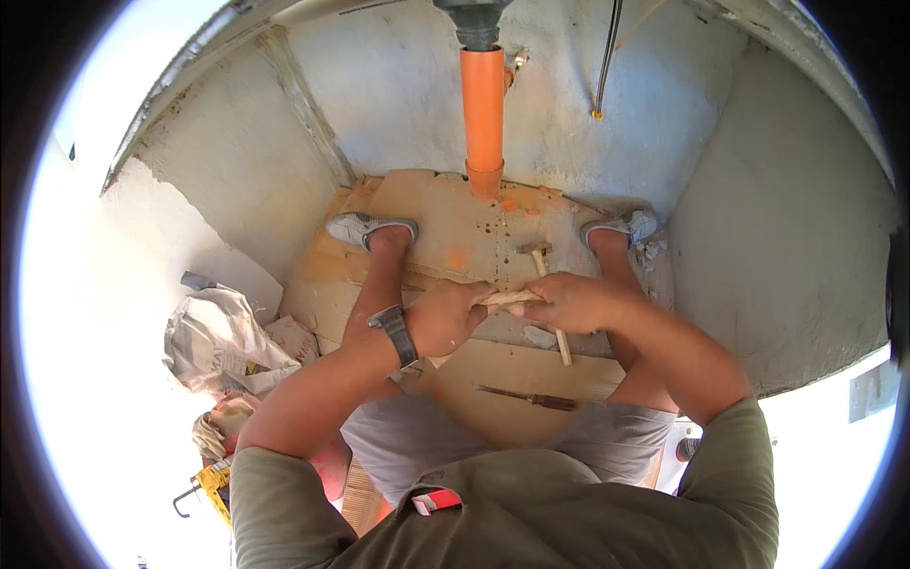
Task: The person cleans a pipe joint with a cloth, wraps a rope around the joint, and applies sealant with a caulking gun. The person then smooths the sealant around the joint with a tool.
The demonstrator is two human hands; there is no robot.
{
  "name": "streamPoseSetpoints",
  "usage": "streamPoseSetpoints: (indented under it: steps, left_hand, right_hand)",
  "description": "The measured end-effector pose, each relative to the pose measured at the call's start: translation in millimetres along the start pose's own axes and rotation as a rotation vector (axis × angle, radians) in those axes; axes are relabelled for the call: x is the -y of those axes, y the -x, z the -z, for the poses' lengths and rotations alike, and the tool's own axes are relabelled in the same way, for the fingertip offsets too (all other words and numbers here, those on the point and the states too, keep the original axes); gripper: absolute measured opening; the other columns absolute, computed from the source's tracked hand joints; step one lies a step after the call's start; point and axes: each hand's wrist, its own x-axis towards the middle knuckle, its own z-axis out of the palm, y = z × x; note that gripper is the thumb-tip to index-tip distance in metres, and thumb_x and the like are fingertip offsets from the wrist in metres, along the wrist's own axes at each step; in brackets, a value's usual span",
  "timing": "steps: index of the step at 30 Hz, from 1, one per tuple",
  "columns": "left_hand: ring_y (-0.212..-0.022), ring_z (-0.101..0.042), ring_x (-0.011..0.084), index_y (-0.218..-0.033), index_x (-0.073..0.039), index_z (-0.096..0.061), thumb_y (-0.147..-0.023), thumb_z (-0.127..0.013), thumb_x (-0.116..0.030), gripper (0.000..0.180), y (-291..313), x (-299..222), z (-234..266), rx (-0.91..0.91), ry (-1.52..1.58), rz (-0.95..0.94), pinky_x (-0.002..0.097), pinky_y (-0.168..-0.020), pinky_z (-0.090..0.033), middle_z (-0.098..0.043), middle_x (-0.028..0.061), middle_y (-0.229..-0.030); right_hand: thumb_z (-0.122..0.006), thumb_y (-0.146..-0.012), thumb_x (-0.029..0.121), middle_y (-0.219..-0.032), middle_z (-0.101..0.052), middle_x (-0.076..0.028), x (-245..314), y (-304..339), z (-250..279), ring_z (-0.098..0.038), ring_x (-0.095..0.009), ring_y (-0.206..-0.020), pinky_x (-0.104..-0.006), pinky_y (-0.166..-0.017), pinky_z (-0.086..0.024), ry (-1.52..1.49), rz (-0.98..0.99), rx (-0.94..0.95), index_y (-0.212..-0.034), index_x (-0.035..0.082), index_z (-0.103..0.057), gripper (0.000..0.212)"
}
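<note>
Held at both ends, dead centre

Here's the action: a pale strip, twisted-looking, bridges the left hand and the right hand, up above the floor between the spread legs. Left grip closed on one end, right grip closed on the other: a hold that likely keeps it steady and under tension. Its material? Can't tell. Down below, the hammer lies with its handle running beneath the right hand; whether they touch is hidden. Nearer the body, a slim dark-handled tool lies crosswise on the brown sheeting, probably parked for easy reach.
</note>
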Motion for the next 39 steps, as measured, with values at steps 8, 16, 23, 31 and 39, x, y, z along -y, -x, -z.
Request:
streamPoseSetpoints:
  steps: [8, 16, 23, 31, 39]
  left_hand:
    - [-0.06, -0.05, 0.0105, -0.107, -0.002, -0.059, -0.097, -0.062, -0.026, 0.025, -3, -4, 33, 0.53, 0.951, 0.402, 0.028, -0.055, -0.041, -0.05, -0.0033, -0.069]
    - [-0.072, -0.064, 0.032, -0.114, -0.005, -0.058, -0.086, -0.069, -0.021, 0.035, 0, 1, 34, 0.049, -0.344, -0.114, 0.0396, -0.067, -0.05, -0.063, 0.0102, -0.08]
    - [-0.062, -0.064, 0.0285, -0.115, -0.007, -0.06, -0.088, -0.068, -0.023, 0.032, 3, -7, 23, -0.173, -0.613, -0.339, 0.0384, -0.062, -0.05, -0.062, 0.0084, -0.074]
    - [-0.051, -0.048, 0.0092, -0.113, -0.005, -0.064, -0.101, -0.055, -0.033, 0.032, -9, 11, 29, 0.249, 1.018, 0.365, 0.0254, -0.05, -0.041, -0.046, -0.004, -0.061]
    - [-0.054, -0.055, 0.0145, -0.114, -0.006, -0.061, -0.098, -0.06, -0.028, 0.028, 0, 1, 38, 0.287, 0.393, 0.179, 0.0291, -0.051, -0.044, -0.054, 0.0021, -0.066]
  right_hand:
    - [-0.058, -0.086, 0.026, -0.118, -0.063, -0.01, 11, 1, -14, -0.065, -0.025, -0.1, -0.0433, -0.082, -0.053, 0.727, 0.374, -0.563, -0.131, 0.012, -0.056, 0.047]
    - [-0.058, -0.095, 0.035, -0.078, -0.061, -0.012, 8, -1, 9, -0.062, -0.024, -0.064, -0.0392, -0.062, -0.051, 0.1, 0.187, -0.057, -0.104, 0.003, -0.057, 0.033]
    - [-0.058, -0.098, 0.043, -0.081, -0.061, -0.006, -11, 3, 20, -0.063, -0.019, -0.079, -0.0402, -0.073, -0.052, -0.813, -0.095, 0.505, -0.111, 0.004, -0.056, 0.041]
    - [-0.067, -0.084, 0.034, -0.123, -0.056, -0.01, 4, 10, -16, -0.055, -0.028, -0.117, -0.0546, -0.108, -0.034, 0.909, 0.426, -0.908, -0.135, 0.017, -0.052, 0.056]
    - [-0.063, -0.091, 0.029, -0.08, -0.06, -0.007, -1, 2, -3, -0.061, -0.021, -0.069, -0.0345, -0.064, -0.052, 0.458, 0.408, -0.428, -0.11, 0.012, -0.064, 0.026]
